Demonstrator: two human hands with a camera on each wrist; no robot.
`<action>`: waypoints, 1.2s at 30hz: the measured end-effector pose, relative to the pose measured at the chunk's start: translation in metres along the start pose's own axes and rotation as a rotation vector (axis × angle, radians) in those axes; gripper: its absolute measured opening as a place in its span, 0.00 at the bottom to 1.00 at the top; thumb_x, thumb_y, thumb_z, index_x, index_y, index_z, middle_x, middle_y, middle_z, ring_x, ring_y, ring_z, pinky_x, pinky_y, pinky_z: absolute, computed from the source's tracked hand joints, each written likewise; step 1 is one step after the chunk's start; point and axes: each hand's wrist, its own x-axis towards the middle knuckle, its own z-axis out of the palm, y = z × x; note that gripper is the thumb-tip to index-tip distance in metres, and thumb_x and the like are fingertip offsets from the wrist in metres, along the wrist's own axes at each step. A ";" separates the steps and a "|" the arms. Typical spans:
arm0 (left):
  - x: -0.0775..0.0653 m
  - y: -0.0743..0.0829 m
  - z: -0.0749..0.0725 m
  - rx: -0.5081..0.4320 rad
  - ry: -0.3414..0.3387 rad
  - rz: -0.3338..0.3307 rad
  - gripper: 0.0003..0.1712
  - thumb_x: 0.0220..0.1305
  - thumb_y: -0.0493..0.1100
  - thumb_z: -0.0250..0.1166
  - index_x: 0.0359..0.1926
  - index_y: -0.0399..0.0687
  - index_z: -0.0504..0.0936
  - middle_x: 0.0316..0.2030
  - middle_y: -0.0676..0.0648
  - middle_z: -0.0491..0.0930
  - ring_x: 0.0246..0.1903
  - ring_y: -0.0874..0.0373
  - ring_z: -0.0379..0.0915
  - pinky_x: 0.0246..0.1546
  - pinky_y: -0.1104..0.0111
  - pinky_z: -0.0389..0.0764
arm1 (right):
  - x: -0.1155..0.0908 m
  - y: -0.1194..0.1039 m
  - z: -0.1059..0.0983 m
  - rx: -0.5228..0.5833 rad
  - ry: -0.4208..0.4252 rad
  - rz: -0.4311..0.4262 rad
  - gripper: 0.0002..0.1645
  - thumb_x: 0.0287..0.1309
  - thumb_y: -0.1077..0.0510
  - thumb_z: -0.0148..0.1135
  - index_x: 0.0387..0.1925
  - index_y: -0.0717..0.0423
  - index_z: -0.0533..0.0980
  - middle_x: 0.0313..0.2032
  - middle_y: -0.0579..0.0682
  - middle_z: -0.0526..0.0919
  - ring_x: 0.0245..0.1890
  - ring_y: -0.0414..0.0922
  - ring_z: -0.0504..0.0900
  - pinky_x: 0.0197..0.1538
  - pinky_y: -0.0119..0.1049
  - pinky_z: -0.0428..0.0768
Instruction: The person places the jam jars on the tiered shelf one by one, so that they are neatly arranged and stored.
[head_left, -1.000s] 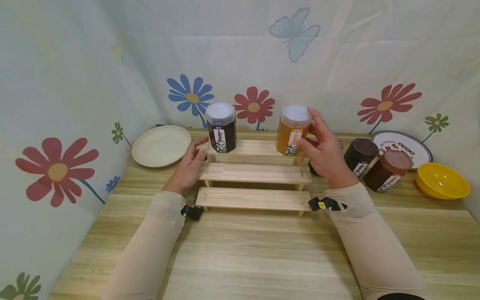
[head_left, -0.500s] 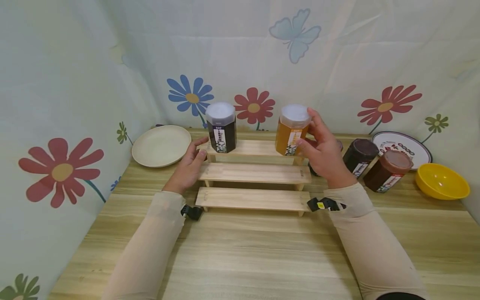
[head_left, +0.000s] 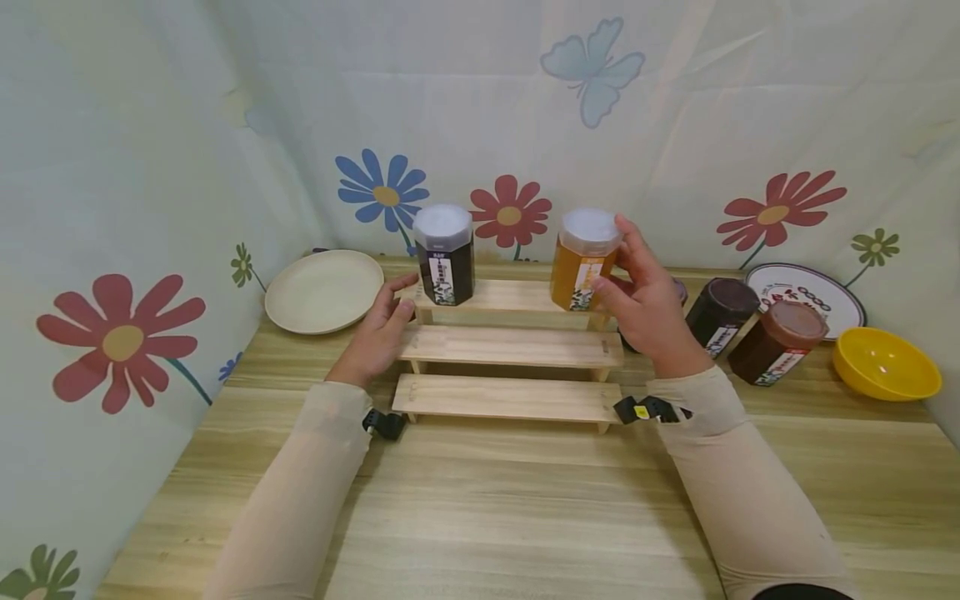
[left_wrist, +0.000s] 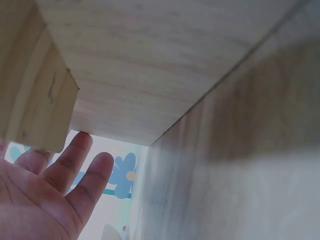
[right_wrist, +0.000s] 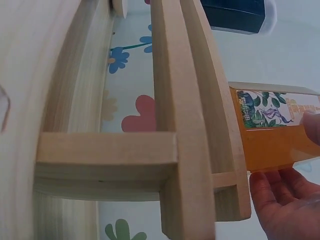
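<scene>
A three-step wooden rack (head_left: 510,346) stands on the table. On its top step stand a dark jar (head_left: 444,255) with a white lid and an amber jar (head_left: 582,260) with a white lid. My right hand (head_left: 645,300) grips the amber jar (right_wrist: 280,132) from the right, thumb on the label and fingers by the lid. My left hand (head_left: 377,332) rests with straight fingers against the rack's left end, beside the dark jar without touching it. In the left wrist view its fingers (left_wrist: 75,170) lie under the wooden step (left_wrist: 150,65).
A cream plate (head_left: 324,291) lies at the back left. Two dark brown jars (head_left: 720,313) (head_left: 776,342), a patterned plate (head_left: 806,293) and a yellow bowl (head_left: 885,362) sit at the right. Flowered cloth walls close in the back and left. The table front (head_left: 510,517) is bare wood.
</scene>
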 end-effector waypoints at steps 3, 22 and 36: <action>0.001 -0.001 0.000 -0.001 0.001 0.001 0.27 0.87 0.48 0.43 0.80 0.53 0.57 0.82 0.47 0.54 0.78 0.40 0.58 0.79 0.45 0.58 | -0.001 -0.003 -0.004 0.008 0.007 0.026 0.48 0.75 0.67 0.59 0.85 0.38 0.51 0.76 0.56 0.67 0.72 0.48 0.69 0.76 0.48 0.70; 0.001 -0.002 0.000 0.006 0.004 -0.013 0.27 0.87 0.49 0.44 0.80 0.54 0.58 0.82 0.49 0.54 0.77 0.41 0.60 0.79 0.47 0.59 | -0.005 -0.016 -0.071 -0.534 -0.095 0.334 0.44 0.73 0.49 0.66 0.83 0.50 0.59 0.80 0.62 0.61 0.80 0.62 0.57 0.75 0.68 0.62; 0.000 0.001 0.000 0.021 0.005 -0.034 0.27 0.87 0.50 0.44 0.80 0.56 0.57 0.82 0.51 0.54 0.77 0.41 0.60 0.79 0.47 0.58 | -0.004 0.003 -0.073 -0.620 -0.237 0.443 0.44 0.75 0.49 0.63 0.83 0.50 0.56 0.75 0.69 0.65 0.70 0.67 0.69 0.66 0.66 0.72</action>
